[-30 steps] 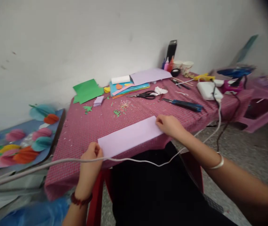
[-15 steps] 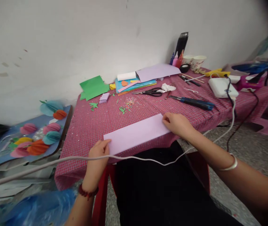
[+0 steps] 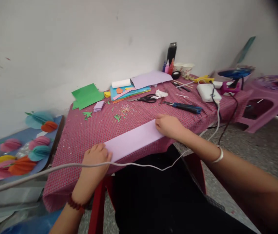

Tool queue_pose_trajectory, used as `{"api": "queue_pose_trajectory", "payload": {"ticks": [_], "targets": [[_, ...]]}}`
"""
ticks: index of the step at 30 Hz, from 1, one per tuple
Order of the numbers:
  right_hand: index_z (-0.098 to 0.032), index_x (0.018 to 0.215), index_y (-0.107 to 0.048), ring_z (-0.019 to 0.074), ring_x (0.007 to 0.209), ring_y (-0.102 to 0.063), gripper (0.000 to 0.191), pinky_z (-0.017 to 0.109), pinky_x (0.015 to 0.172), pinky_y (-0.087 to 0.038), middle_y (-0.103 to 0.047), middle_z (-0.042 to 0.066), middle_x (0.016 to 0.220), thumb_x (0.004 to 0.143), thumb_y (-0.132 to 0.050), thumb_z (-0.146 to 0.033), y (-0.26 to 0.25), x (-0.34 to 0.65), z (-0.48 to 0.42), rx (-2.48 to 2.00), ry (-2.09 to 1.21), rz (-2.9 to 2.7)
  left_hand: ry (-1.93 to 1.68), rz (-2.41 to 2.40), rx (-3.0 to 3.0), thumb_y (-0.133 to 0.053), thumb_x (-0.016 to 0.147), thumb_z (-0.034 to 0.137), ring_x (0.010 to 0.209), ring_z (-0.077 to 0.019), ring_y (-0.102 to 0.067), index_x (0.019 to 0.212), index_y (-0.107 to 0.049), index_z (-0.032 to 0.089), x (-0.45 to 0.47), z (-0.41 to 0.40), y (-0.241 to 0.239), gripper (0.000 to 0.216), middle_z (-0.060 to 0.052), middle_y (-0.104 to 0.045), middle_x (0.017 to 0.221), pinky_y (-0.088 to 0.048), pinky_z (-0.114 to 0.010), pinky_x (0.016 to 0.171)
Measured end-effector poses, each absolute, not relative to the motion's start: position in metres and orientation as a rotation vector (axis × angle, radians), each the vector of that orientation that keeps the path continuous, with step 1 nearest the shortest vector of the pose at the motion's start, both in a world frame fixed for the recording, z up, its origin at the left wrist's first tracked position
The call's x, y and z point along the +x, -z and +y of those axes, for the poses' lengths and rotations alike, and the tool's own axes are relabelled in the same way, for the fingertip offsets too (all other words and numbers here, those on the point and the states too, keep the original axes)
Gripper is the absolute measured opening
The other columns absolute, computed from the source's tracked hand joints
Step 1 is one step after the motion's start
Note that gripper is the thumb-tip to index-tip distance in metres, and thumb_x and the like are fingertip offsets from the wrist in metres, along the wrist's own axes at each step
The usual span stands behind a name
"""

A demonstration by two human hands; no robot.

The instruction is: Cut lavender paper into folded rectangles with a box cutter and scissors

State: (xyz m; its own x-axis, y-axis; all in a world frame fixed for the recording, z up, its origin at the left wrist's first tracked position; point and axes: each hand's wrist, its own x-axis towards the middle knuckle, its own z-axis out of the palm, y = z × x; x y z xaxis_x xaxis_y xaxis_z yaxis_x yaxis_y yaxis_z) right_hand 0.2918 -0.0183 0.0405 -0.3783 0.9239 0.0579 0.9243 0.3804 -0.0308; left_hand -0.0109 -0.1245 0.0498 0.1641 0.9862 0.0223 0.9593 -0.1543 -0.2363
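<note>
A long folded strip of lilac paper [image 3: 132,141] lies along the front edge of the checked tablecloth [image 3: 67,151]. My left hand [image 3: 95,156] is closed at its left end, fingers curled on top and thumb by the near corner. At the other end my right hand [image 3: 168,126] grips the paper, its fingers bent and pressed together. Beyond the strip are green paper scraps [image 3: 117,118], fine colourful shreds [image 3: 126,110] and a small stack of lilac pieces [image 3: 98,106]. Black-handled scissors [image 3: 146,98] and a blue craft knife [image 3: 186,107] rest farther back.
A white cable [image 3: 139,165] runs across in front of the hands. Green sheets [image 3: 87,96], a large lilac sheet [image 3: 151,79], glue bottles [image 3: 167,67], paper cups [image 3: 187,69] and a white box [image 3: 208,93] stand along the back. Paper decorations [image 3: 23,165] lie at left.
The view has swung to the right, so the table appears farther left. My left hand's fingers now lie farther over the paper's end, and my right hand has curled more tightly over its corner.
</note>
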Motion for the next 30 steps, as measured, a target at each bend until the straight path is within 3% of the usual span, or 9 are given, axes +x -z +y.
{"api": "queue_pose_trajectory", "payload": {"ticks": [2,4,7,9,12,16,22,27,30], "targets": [[-0.011,0.089,-0.07,0.0263,0.09,-0.063,0.027,0.034,0.075,-0.04,-0.068,0.017,0.097,0.088,-0.044,-0.017,-0.043,0.289,-0.015,-1.628,0.076,-2.642,-0.306,-1.906,-2.235,-0.038,0.094,0.038,0.091,-0.0308,-0.062,0.089,-0.068,0.01,0.002,-0.117,-0.054,0.041,-0.018,-0.065,0.096,-0.046,-0.042,0.081],[-0.01,0.089,-0.071,0.027,0.089,-0.064,0.026,0.036,0.078,-0.04,-0.069,0.017,0.095,0.087,-0.046,-0.017,-0.044,0.285,-0.011,-1.562,0.14,-2.706,-0.356,-1.942,-2.188,-0.037,0.093,0.045,0.083,-0.0302,-0.064,0.102,-0.066,0.009,0.015,-0.111,-0.054,0.047,-0.018,-0.064,0.09,-0.047,-0.041,0.074],[-0.01,0.089,-0.071,0.0259,0.085,-0.065,0.025,0.037,0.078,-0.04,-0.07,0.016,0.094,0.087,-0.047,-0.017,-0.044,0.282,-0.01,-1.517,0.187,-2.767,-0.341,-1.927,-2.145,-0.039,0.092,0.047,0.077,-0.0285,-0.064,0.132,-0.052,0.017,0.029,-0.106,-0.05,0.051,-0.017,-0.064,0.089,-0.046,-0.039,0.07],[-0.01,0.094,-0.07,0.0252,0.084,-0.066,0.026,0.036,0.077,-0.041,-0.07,0.015,0.096,0.088,-0.046,-0.017,-0.044,0.281,-0.011,-1.492,0.204,-2.769,-0.346,-1.912,-2.155,-0.039,0.093,0.044,0.075,-0.0274,-0.064,0.138,-0.046,0.022,0.034,-0.105,-0.047,0.051,-0.016,-0.063,0.086,-0.045,-0.039,0.07],[-0.012,0.098,-0.069,0.0252,0.085,-0.065,0.026,0.036,0.077,-0.042,-0.069,0.015,0.098,0.089,-0.046,-0.02,-0.044,0.281,-0.016,-1.467,0.232,-2.749,-0.321,-1.82,-2.227,-0.039,0.094,0.034,0.081,-0.0287,-0.062,0.132,-0.053,0.019,0.037,-0.105,-0.044,0.043,-0.017,-0.063,0.088,-0.045,-0.042,0.075],[-0.011,0.097,-0.069,0.0261,0.084,-0.065,0.025,0.035,0.074,-0.043,-0.068,0.017,0.096,0.087,-0.048,-0.02,-0.043,0.28,-0.021,-1.457,0.256,-2.737,-0.23,-1.511,-2.439,-0.037,0.09,0.011,0.098,-0.0298,-0.057,0.103,-0.065,0.007,0.041,-0.103,-0.04,0.031,-0.02,-0.063,0.1,-0.042,-0.045,0.088],[-0.012,0.096,-0.07,0.0267,0.082,-0.065,0.025,0.037,0.074,-0.043,-0.068,0.017,0.096,0.087,-0.048,-0.02,-0.041,0.28,-0.02,-1.462,0.227,-2.719,0.012,-1.042,-2.966,-0.039,0.089,0.006,0.13,-0.0201,-0.041,0.135,-0.044,0.017,0.031,-0.082,-0.032,0.048,-0.01,-0.045,0.143,-0.035,-0.037,0.105],[-0.012,0.096,-0.07,0.0259,0.085,-0.065,0.025,0.036,0.077,-0.043,-0.068,0.018,0.097,0.088,-0.048,-0.02,-0.039,0.28,-0.021,-1.467,0.215,-2.707,0.221,-1.146,-3.009,-0.041,0.093,0.016,0.108,-0.0183,-0.052,0.108,-0.061,0.017,0.045,-0.064,-0.036,0.025,-0.008,-0.061,0.114,-0.041,-0.035,0.097],[-0.012,0.095,-0.07,0.0268,0.084,-0.065,0.025,0.037,0.075,-0.044,-0.068,0.017,0.097,0.088,-0.047,-0.021,-0.038,0.279,-0.022,-1.479,0.253,-2.697,0.165,-1.224,-2.875,-0.039,0.096,0.028,0.092,-0.0202,-0.053,0.094,-0.062,0.015,0.066,-0.058,-0.038,0.026,-0.008,-0.06,0.095,-0.044,-0.036,0.086]]}}
